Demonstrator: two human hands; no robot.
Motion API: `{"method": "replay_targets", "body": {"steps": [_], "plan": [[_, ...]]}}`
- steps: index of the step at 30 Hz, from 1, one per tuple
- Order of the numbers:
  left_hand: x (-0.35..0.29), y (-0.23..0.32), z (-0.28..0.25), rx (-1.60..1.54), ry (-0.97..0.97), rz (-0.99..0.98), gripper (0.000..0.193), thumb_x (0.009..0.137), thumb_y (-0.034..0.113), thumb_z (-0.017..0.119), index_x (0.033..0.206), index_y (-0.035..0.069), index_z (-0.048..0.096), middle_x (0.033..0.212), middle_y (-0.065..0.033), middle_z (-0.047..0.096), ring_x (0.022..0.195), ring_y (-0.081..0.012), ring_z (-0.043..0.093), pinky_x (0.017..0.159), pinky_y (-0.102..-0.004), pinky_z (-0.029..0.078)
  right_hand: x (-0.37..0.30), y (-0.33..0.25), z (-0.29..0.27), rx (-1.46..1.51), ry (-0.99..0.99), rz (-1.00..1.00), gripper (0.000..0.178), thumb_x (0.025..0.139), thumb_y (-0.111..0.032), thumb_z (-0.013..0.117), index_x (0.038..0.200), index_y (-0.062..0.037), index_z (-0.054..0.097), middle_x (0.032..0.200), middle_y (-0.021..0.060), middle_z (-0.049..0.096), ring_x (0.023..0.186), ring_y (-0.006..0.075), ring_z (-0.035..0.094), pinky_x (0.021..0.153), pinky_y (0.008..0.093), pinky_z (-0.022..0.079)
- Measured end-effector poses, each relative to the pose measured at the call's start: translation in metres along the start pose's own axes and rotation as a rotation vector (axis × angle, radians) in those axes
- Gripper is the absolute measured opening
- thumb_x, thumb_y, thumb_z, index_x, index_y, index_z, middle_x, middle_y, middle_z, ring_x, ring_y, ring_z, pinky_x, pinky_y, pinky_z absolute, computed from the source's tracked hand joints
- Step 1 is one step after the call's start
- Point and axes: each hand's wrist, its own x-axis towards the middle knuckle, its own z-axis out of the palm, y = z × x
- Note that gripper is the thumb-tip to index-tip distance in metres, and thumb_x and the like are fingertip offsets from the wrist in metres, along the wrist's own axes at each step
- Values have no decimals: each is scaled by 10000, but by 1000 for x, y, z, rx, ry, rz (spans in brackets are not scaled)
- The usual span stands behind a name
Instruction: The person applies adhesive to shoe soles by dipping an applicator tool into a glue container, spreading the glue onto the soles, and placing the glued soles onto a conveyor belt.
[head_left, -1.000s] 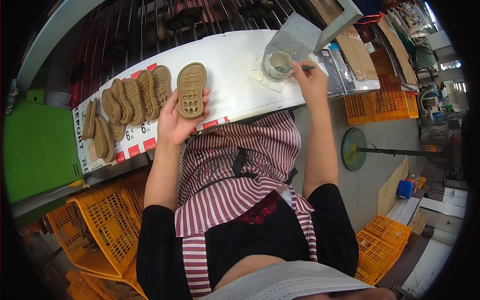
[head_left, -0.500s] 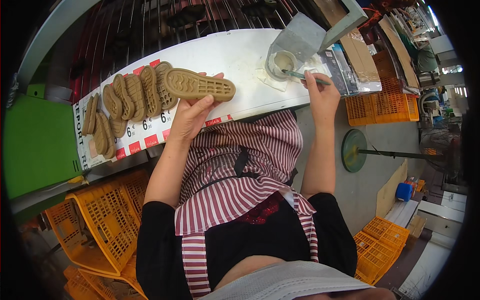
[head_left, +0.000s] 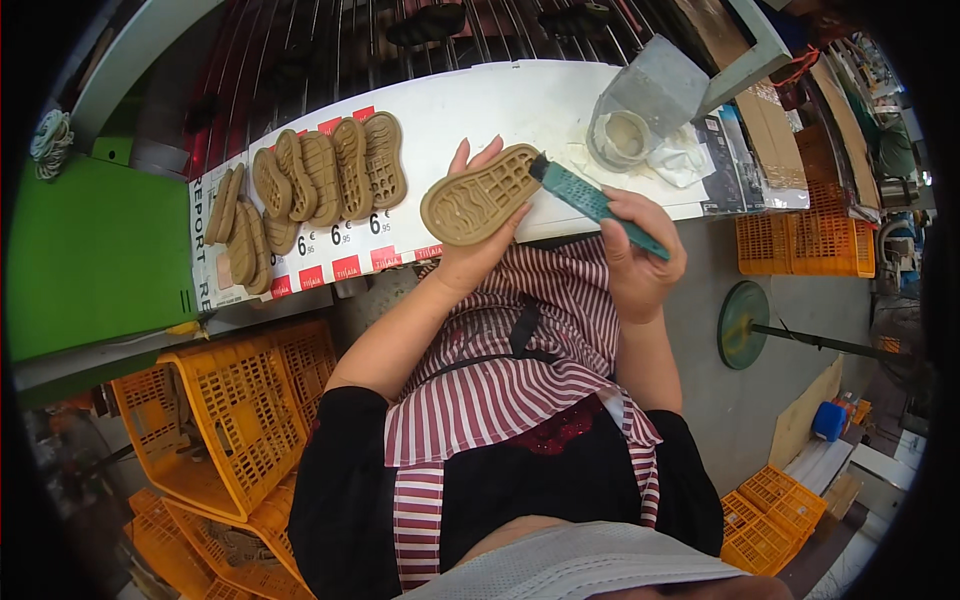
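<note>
A: State the arrangement at the left of the surface (head_left: 490, 100).

B: Tan shoe soles (head_left: 320, 180) lie close together, some overlapping, probably to save room.

A: The left grip (head_left: 475, 262)?

B: It grasps a single sole (head_left: 465, 210), tread upward, near the surface's front edge. Fingers support the far side and the thumb the near side, apparently to keep the tread exposed.

A: The right grip (head_left: 645, 260)?

B: It is wrapped around a green-handled brush (head_left: 580, 195), angled so the dark tip meets or overhangs the sole's narrow end; contact is uncertain. A translucent container (head_left: 602, 150) stands just beyond, presumably for short reach.
</note>
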Motion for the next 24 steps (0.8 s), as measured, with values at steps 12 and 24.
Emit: {"method": "replay_targets", "body": {"steps": [12, 24], "plan": [[-5, 6, 7, 345, -16, 104, 908, 769, 116, 700, 1407, -18, 68, 1382, -158, 364, 1214, -227, 443, 1027, -347, 356, -7, 5, 19, -48, -18, -22, 245, 710, -19, 751, 916, 2, 621, 920, 167, 659, 854, 254, 649, 739, 304, 519], [-19, -19, 20, -71, 104, 39, 911, 792, 84, 674, 1426, 49, 20, 1405, -164, 304, 1207, -231, 444, 987, -341, 416, -21, -16, 42, -64, -151, -126, 287, 665, -64, 789, 894, -7, 625, 889, 150, 660, 793, 256, 657, 702, 305, 539]]}}
